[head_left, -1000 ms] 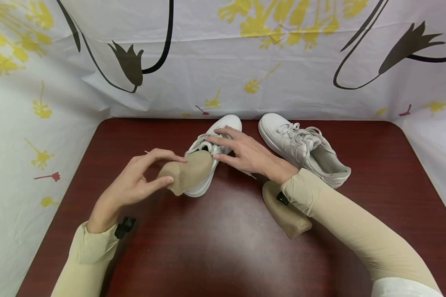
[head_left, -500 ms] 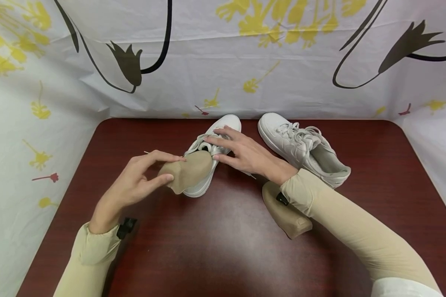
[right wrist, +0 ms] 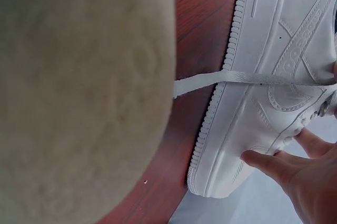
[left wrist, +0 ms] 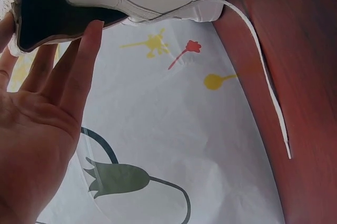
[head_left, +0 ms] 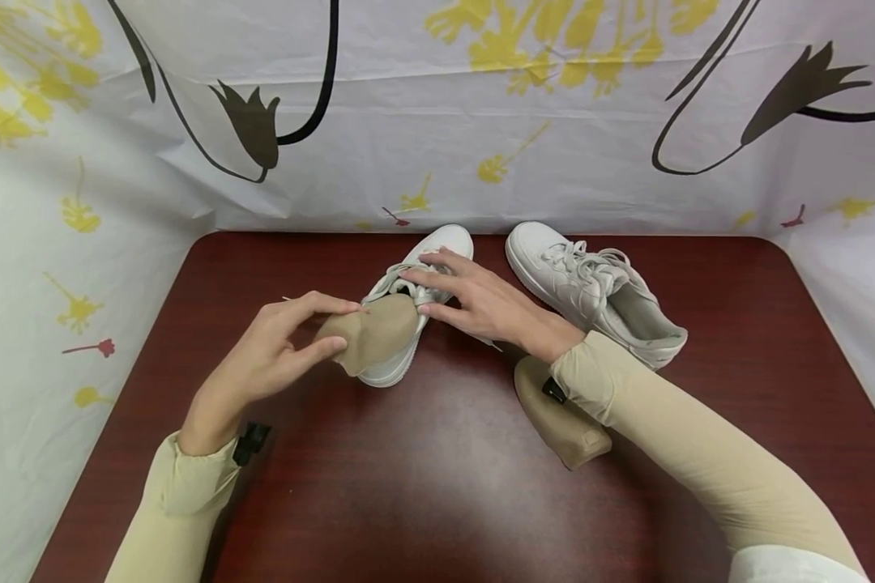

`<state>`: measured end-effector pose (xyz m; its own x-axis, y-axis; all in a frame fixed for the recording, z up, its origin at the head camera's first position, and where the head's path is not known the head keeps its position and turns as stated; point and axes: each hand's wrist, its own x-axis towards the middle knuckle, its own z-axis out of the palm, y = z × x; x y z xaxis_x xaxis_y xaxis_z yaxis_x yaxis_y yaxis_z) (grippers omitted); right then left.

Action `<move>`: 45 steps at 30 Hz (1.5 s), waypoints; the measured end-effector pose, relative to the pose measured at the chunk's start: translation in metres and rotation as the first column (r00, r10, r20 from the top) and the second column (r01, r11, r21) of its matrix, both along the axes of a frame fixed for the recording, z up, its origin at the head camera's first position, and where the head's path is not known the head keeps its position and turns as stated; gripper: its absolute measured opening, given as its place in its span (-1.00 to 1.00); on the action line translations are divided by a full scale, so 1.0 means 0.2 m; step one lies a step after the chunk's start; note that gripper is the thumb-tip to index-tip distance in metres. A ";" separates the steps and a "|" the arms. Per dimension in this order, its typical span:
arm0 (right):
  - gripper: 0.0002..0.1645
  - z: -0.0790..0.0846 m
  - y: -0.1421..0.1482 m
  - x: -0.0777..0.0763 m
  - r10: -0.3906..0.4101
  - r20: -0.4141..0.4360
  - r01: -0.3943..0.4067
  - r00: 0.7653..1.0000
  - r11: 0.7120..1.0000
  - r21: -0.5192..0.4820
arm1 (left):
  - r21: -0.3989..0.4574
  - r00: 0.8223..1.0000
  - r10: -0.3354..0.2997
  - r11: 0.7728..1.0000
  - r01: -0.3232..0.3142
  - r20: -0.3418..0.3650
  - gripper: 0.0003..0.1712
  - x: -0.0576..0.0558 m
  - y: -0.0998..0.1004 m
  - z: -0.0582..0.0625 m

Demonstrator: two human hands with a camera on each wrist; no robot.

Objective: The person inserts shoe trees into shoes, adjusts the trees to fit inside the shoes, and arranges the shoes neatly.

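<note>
In the head view a white sneaker (head_left: pixel 390 371) lies toe away on the table, its laces loose. My left hand (head_left: pixel 262 356) pinches a beige, foot-shaped shoe form (head_left: pixel 379 328) between thumb and fingers. Its rounded front end lies at the sneaker's opening, just behind the tongue. The left wrist view shows the dark underside of the form (left wrist: pixel 47 18) above my fingers. With thumb at the tongue's edge and fingers across the laces, my right hand (head_left: pixel 481 300) holds the sneaker. Fingertips touch the sneaker's upper (right wrist: pixel 231 166) in the right wrist view. The inside of the shoe is hidden.
A second white sneaker (head_left: pixel 576 275) stands at the back right, its opening toward me. Another beige shoe form (head_left: pixel 561 425) lies partly under my right sleeve. A printed white sheet (head_left: pixel 408 146) rises behind the dark red table (head_left: pixel 423 502).
My left hand and the beige form have shifted very slightly forward and right, toward the sneaker's opening. My right hand and the second sneaker have stayed where they were.
</note>
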<state>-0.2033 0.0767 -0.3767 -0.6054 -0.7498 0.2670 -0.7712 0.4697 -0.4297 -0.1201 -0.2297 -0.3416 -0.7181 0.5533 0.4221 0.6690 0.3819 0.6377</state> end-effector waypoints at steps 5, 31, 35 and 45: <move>-0.39 0.00 0.00 0.00 0.004 -0.003 -0.004 1.000 1.000 -0.003 | -0.003 1.000 0.004 1.000 -0.005 -0.005 -0.50 0.00 0.00 0.00; -0.41 -0.01 0.00 -0.01 0.001 0.006 -0.001 1.000 1.000 -0.007 | 0.053 0.999 0.032 0.998 -0.034 0.034 -0.54 -0.03 0.03 0.01; -0.40 -0.01 0.00 0.00 0.004 0.003 -0.004 1.000 1.000 -0.008 | 0.053 0.999 0.035 0.998 -0.036 0.030 -0.51 -0.04 0.04 0.00; -0.40 0.00 0.00 0.00 0.012 0.006 -0.012 1.000 1.000 -0.020 | 0.029 0.999 0.052 0.998 -0.052 0.008 -0.54 -0.05 0.05 -0.01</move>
